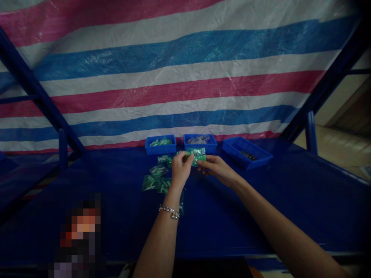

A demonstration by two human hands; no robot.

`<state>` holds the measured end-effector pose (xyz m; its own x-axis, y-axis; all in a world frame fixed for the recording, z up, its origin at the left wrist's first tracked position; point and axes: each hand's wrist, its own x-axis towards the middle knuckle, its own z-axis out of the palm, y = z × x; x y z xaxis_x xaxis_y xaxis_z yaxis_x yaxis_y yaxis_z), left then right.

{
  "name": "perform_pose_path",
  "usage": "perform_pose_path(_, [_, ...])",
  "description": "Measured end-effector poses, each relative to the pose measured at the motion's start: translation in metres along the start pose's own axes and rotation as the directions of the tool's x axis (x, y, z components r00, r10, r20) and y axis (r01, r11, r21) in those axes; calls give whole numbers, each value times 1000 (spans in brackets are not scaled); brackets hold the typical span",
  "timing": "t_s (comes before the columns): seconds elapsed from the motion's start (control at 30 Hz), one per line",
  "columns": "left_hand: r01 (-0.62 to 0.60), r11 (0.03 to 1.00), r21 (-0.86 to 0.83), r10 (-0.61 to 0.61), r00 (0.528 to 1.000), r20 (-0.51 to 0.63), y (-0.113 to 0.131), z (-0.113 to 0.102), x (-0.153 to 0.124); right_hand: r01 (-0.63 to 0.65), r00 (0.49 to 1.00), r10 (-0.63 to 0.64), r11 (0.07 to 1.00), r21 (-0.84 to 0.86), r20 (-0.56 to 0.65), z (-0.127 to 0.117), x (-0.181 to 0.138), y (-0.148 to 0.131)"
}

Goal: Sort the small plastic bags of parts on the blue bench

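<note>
Between my hands, above the blue table, is a small clear green plastic bag point(198, 154). My left hand point(181, 164), with a silver bracelet on its wrist, pinches the bag's left side. At the bag's lower right edge, my right hand point(217, 168) grips it with thumb and fingers. Several similar bags point(150, 182) with pale green stick-like pieces inside lie on the table beside my left hand and forearm, some partly hidden by the arm. What the held bag contains is too blurred to make out.
Along the table's back stand a blue bin point(160, 150) of green bags, a blue bin point(200, 148) of clear bags, and a tilted blue bin point(246, 162) with small dark pieces. Behind hangs a striped tarp point(179, 90) between blue posts. A pixelated patch covers the lower left.
</note>
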<state>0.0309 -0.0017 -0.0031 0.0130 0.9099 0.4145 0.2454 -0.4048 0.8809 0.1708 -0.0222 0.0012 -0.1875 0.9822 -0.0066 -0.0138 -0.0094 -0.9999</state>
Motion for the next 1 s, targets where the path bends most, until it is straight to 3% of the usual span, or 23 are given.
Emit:
perform_pose_path(0.53, [0, 996, 92, 2, 1000, -27, 0, 1, -3, 65, 998, -64, 998, 12, -28, -1, 4, 7])
perform_pose_path(0.77, [78, 995, 57, -80, 996, 36, -2, 3, -2, 101, 991, -96, 994, 48, -91, -1, 5, 6])
perform_pose_path(1.0, [66, 993, 97, -74, 995, 74, -2, 2, -2, 105, 991, -102, 994, 29, -91, -1, 5, 6])
